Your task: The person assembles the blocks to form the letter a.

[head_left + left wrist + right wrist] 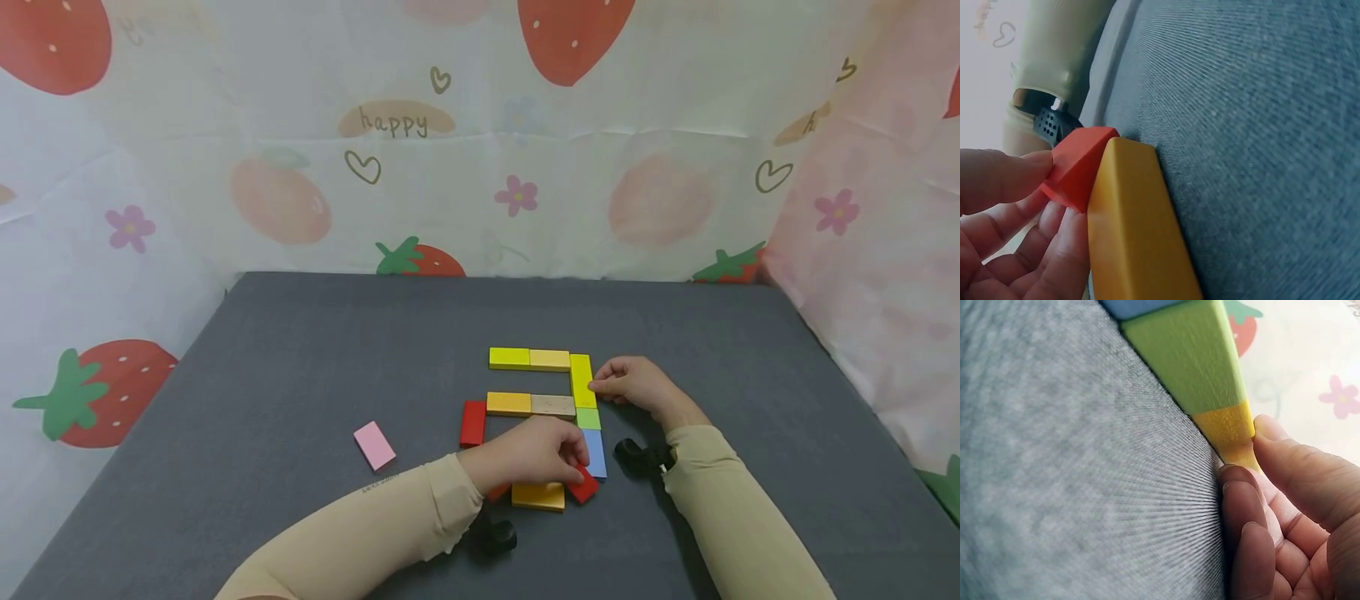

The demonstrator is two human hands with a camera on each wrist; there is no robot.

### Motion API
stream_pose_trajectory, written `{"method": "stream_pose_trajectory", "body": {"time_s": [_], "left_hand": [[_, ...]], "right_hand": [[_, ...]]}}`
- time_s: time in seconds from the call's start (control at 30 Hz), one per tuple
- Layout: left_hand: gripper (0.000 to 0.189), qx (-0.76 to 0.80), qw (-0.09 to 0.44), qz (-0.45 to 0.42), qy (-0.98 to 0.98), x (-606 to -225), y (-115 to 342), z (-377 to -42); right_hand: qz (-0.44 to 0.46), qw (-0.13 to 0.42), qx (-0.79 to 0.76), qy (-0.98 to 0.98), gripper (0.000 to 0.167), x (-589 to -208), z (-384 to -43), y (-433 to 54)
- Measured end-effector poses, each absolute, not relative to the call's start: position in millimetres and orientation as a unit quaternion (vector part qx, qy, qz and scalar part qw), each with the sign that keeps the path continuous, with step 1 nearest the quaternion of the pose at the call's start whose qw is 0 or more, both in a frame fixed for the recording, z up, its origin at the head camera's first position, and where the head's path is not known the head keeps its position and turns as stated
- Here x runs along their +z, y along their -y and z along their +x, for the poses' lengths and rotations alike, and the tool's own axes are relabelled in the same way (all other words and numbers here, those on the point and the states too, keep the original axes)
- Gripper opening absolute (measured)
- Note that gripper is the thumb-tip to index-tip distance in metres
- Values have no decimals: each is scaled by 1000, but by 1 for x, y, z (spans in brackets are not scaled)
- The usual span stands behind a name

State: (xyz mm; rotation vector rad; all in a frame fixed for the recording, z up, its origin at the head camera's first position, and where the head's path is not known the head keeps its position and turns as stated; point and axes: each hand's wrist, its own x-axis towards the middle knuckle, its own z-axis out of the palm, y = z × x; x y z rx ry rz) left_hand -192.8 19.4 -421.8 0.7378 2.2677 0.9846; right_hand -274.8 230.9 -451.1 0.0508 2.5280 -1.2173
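My left hand point(534, 450) pinches a red block point(1082, 162) between thumb and fingers. It is tilted, with one side against the end of a golden-yellow block point(1141, 219). Beside the hand lies a blue block point(596, 454). At the right, the thumb and curled fingertips of my right hand point(637, 387) grip the outer edge of a long bright yellow block point(581, 380). A green block point(1185, 356) joins the lower end of that yellow block and meets the blue one. My left hand and forearm hide part of the layout.
Lime and pale-yellow blocks point(529, 359) form the top row. Lower down, an amber block point(508, 404) and a wood-grain block point(552, 406) form another row, with a red block point(472, 423) at its left. A pink block point(374, 445) lies apart on the grey tabletop point(300, 358).
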Motion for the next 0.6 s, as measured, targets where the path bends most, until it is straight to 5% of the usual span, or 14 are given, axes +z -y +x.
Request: {"method": "stream_pose_trajectory", "body": {"time_s": [0.6], "left_hand": [[14, 345, 277, 259, -858, -424, -21, -190]], "right_hand": [[24, 167, -426, -889, 28, -452, -276, -231]]}}
